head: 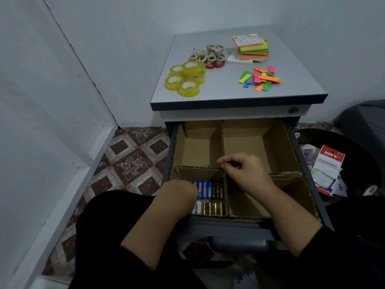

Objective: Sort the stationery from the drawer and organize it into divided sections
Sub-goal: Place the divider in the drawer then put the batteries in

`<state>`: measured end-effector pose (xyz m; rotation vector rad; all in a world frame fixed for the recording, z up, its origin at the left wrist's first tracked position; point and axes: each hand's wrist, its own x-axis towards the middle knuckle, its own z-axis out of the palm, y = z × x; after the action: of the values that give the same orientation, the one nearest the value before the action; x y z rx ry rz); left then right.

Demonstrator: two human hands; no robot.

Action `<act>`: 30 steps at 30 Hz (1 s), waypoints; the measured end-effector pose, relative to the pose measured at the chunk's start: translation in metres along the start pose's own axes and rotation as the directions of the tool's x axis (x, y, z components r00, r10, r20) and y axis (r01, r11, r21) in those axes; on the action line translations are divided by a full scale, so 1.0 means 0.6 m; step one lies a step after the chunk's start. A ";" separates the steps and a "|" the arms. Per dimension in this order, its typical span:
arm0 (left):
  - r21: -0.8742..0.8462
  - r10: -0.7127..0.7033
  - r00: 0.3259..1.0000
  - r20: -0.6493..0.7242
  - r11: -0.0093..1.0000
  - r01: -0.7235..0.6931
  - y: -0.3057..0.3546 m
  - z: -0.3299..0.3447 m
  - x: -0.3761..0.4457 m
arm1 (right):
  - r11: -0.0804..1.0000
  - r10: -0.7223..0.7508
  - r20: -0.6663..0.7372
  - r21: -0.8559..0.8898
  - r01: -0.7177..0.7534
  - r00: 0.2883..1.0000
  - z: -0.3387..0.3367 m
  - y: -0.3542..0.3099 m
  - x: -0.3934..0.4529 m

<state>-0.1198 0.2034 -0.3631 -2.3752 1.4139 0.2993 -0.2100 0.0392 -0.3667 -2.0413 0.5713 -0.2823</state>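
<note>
Head view: my left hand down in near-left box with batteries, fingers hidden, cannot tell grip. My right hand pinches cardboard divider, fingers curled shut. Drawer mostly bare. Tape rolls, sticky notes wait on top. Next: fix divider, then fetch tape.

Right hand over the cardboard divider, left hand among batteries in open drawer.

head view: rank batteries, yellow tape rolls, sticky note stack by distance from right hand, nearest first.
From the right hand:
1. batteries, near-left drawer compartment, just below-left of the hand.
2. yellow tape rolls, cabinet top, front-left.
3. sticky note stack, cabinet top, back-right.
</note>
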 end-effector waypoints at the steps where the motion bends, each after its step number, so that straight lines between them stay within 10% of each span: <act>1: -0.012 -0.014 1.000 -0.002 1.000 0.014 0.001 0.001 0.001 | 1.000 0.000 -0.002 0.003 0.000 1.000 0.000 0.000 0.000; 30: 0.009 0.004 1.000 0.005 1.000 -0.004 0.002 0.029 0.028 | 1.000 -0.017 -0.007 -0.004 0.017 1.000 -0.001 -0.003 -0.002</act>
<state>-0.1130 0.1966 -0.3850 -2.3630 1.4149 0.2988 -0.2108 0.0401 -0.3651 -2.0502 0.5594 -0.2986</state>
